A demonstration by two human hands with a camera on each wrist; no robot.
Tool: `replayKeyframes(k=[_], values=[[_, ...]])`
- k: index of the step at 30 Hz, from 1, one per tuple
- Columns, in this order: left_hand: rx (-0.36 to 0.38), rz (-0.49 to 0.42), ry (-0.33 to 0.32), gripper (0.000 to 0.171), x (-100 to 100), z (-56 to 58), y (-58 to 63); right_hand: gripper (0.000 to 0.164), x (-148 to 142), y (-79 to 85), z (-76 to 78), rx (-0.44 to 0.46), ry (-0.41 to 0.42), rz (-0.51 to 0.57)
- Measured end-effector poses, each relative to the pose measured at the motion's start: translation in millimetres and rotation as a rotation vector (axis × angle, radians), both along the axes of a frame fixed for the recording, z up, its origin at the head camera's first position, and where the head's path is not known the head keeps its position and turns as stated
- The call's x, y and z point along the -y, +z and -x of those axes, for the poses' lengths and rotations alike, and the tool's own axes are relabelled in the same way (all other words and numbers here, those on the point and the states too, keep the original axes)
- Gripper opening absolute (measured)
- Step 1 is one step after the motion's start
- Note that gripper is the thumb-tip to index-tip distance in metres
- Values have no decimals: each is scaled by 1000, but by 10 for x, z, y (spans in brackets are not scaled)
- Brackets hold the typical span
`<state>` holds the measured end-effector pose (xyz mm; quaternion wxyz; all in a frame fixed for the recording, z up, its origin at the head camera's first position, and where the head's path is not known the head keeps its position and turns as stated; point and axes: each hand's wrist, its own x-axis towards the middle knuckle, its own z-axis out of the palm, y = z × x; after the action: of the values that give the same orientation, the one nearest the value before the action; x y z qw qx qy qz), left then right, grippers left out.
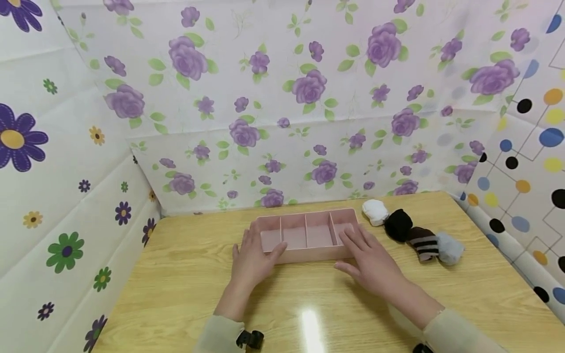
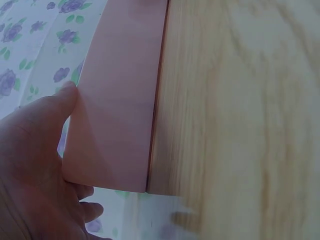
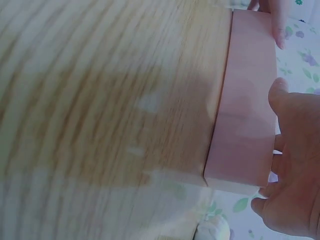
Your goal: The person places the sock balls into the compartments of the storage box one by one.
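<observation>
A pink divided storage box [image 1: 309, 254], open at the top and split into several compartments by thin partitions, sits on the wooden table. My left hand [image 1: 251, 260] holds its left end, fingers along the end wall and thumb over the front rim. At the opposite end is my right hand [image 1: 371, 260], its fingers extended over the rightmost compartment and its thumb free in front of the box. In the right wrist view, that thumb stands apart from the pink front wall [image 3: 245, 110]. The compartments show no contents.
To the right of the box lie several balled-up socks: a white one [image 1: 375, 212], a black one [image 1: 398, 225], a dark brown striped one [image 1: 423, 243] and a light grey one [image 1: 449, 248]. Flower-patterned sheets [image 1: 282, 122] rise behind the wooden table [image 1: 185, 284].
</observation>
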<state>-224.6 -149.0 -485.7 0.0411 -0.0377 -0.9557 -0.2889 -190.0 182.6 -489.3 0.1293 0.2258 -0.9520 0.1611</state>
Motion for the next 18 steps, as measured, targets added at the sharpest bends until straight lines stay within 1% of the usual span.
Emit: replayKeyframes(k=[3,6,12,18], values=[[-1,-16,-1,113,17,-4,-2,81,-19,42,1,32,4,-15],[-1,-29,-6,114,40,-14,-7,81,-54,49,38,42,4,-25],[-15,-27,-12,115,54,-6,-25,86,-160,78,114,-9,-17,-24],[-31,-24,-17,115,71,1,-40,84,-268,111,229,-63,-36,-33]])
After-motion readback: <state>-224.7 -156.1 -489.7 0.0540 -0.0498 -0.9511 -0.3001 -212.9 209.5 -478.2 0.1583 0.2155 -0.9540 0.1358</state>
